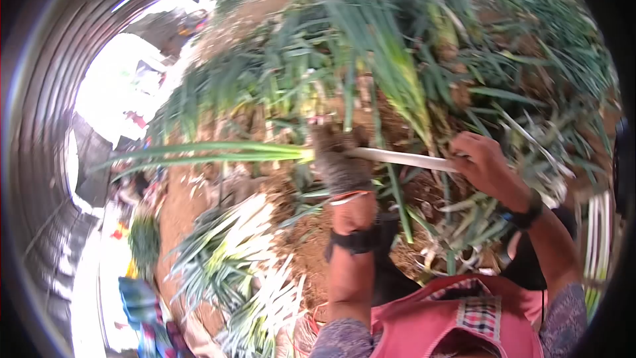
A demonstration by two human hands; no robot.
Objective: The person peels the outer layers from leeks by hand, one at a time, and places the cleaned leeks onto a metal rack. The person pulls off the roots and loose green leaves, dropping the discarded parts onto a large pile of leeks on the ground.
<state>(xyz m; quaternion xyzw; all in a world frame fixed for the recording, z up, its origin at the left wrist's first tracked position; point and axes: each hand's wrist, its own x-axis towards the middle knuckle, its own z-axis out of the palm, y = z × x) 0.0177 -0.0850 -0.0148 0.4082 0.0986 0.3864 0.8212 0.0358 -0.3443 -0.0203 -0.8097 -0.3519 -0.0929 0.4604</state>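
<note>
A long green onion [404, 157] lies nearly level across the middle of the head view, its white stem to the right and its green leaves to the left. My left hand [341, 159], in a grey-brown knitted glove, is wrapped round it where the white stem meets the leaves. At the root end, the bent fingers of my bare right hand [483, 159] close on the white stem, and they hide its tip. Blur smears the gloved fingers. Just beyond both hands, a row of untrimmed green onions [384, 46] lies with leaves pointing away.
White-stemmed green onions [245, 238] lie in a pile at lower left. Loose leaves and peelings [464, 232] litter the ground around my right forearm. Bare brown soil [182, 205] shows at left, beside a corrugated wall [40, 126]. More white stems [598, 238] stand at the right edge.
</note>
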